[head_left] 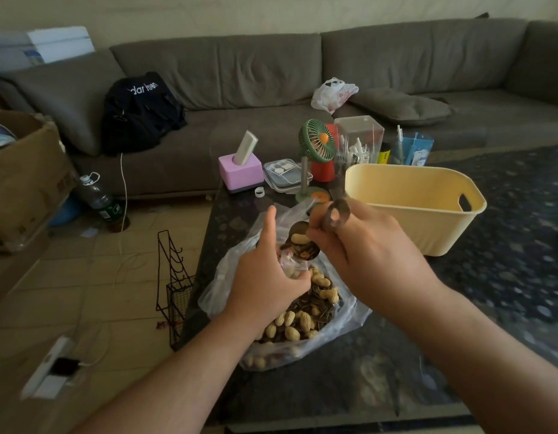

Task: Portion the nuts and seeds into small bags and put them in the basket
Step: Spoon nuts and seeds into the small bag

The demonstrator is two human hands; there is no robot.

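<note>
Head view, looking down at a dark patterned surface (459,308) in front of a grey sofa (240,67). The left hand (265,274) is closed around the mouth of a small clear bag (288,266), thumb raised, directly above a large clear plastic bag (227,277) lying open on the surface. The large bag holds peanuts in the shell (290,324) mixed with dark striped seeds (315,303). The right hand (362,249) is closed on the handle of a scoop (302,244) (the handle end shows above the fingers), and the scoop's bowl, loaded with one peanut and some seeds, sits just beside the small bag's opening, between the two hands. A pale yellow basket (409,211) with a cut-out handle stands on the surface to the right, near the right hand; nothing shows on the part of its inside wall that is visible. Behind the hands stand a green desk fan (317,144), a pink tissue box (240,170) and a clear container (359,139). A black bag (140,117) rests on the sofa, and a water bottle (97,195) stands on the floor at left.
</note>
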